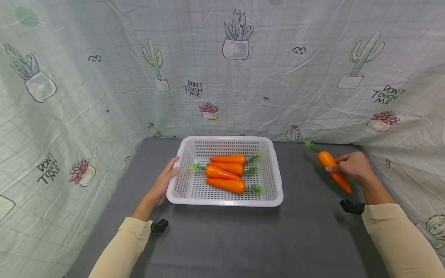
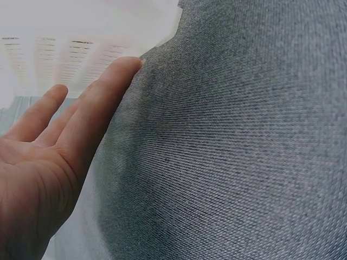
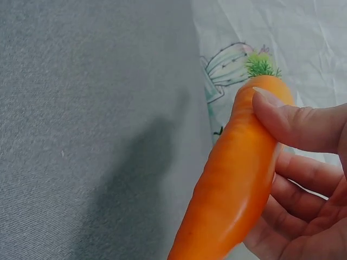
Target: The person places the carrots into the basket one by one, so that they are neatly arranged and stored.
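Note:
A white perforated plastic basket (image 1: 226, 202) sits on the dark grey table, holding several orange carrots (image 1: 227, 185) with green feathery tops. At its left side is my left hand (image 1: 162, 186), fingertips touching the wall just below the rim. The left wrist view shows those fingers (image 2: 100, 105) nearly straight against the basket (image 2: 81, 59). Off to the right, my right hand (image 1: 355, 166) pinches another carrot (image 1: 326, 159) between thumb and fingers, its green top pointing away. That carrot (image 3: 230, 173) is held above the table, casting a shadow on the cloth.
A pale curtain (image 1: 267, 77) printed with potted cacti hangs along the back and both sides of the table (image 1: 229, 243). Black wrist-worn devices (image 1: 159, 226) sit at both cuffs.

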{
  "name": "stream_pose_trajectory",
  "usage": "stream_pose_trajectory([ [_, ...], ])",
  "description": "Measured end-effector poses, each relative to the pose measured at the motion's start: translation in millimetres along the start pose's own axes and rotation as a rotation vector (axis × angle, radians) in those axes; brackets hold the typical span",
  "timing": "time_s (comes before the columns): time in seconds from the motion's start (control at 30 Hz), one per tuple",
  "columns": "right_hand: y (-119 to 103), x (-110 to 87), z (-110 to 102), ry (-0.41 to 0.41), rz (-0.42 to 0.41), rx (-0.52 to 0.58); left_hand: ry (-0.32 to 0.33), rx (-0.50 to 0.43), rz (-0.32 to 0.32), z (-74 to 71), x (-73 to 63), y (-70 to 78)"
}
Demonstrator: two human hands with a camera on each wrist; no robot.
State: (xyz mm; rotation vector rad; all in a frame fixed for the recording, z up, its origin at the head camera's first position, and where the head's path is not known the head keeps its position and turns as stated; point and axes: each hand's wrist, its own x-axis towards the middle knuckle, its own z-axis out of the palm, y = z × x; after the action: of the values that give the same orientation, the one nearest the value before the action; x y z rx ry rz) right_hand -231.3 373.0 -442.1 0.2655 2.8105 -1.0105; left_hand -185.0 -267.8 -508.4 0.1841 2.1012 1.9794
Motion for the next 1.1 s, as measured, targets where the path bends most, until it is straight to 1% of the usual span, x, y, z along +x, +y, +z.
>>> stream_pose_trajectory([
  [0.2, -9.7, -1.2, -0.5, 0.001, -0.023, -0.011, 0.006, 0.005, -0.004, 0.2, 0.2, -0.8],
  [0.7, -35.0, -4.7, -7.1, -0.043, -0.085, -0.069, 0.006, 0.016, 0.002, -0.1, 0.5, 0.0],
  [0.93, -45.4, -6.6, -8.4, -0.044, -0.085, -0.088, 0.005, 0.019, 0.006, -0.1, 0.5, -0.7],
  [1.1, -53.1, -9.3, -8.1, -0.062, -0.088, -0.091, 0.008, 0.016, 0.010, 0.1, 0.1, -0.8],
])
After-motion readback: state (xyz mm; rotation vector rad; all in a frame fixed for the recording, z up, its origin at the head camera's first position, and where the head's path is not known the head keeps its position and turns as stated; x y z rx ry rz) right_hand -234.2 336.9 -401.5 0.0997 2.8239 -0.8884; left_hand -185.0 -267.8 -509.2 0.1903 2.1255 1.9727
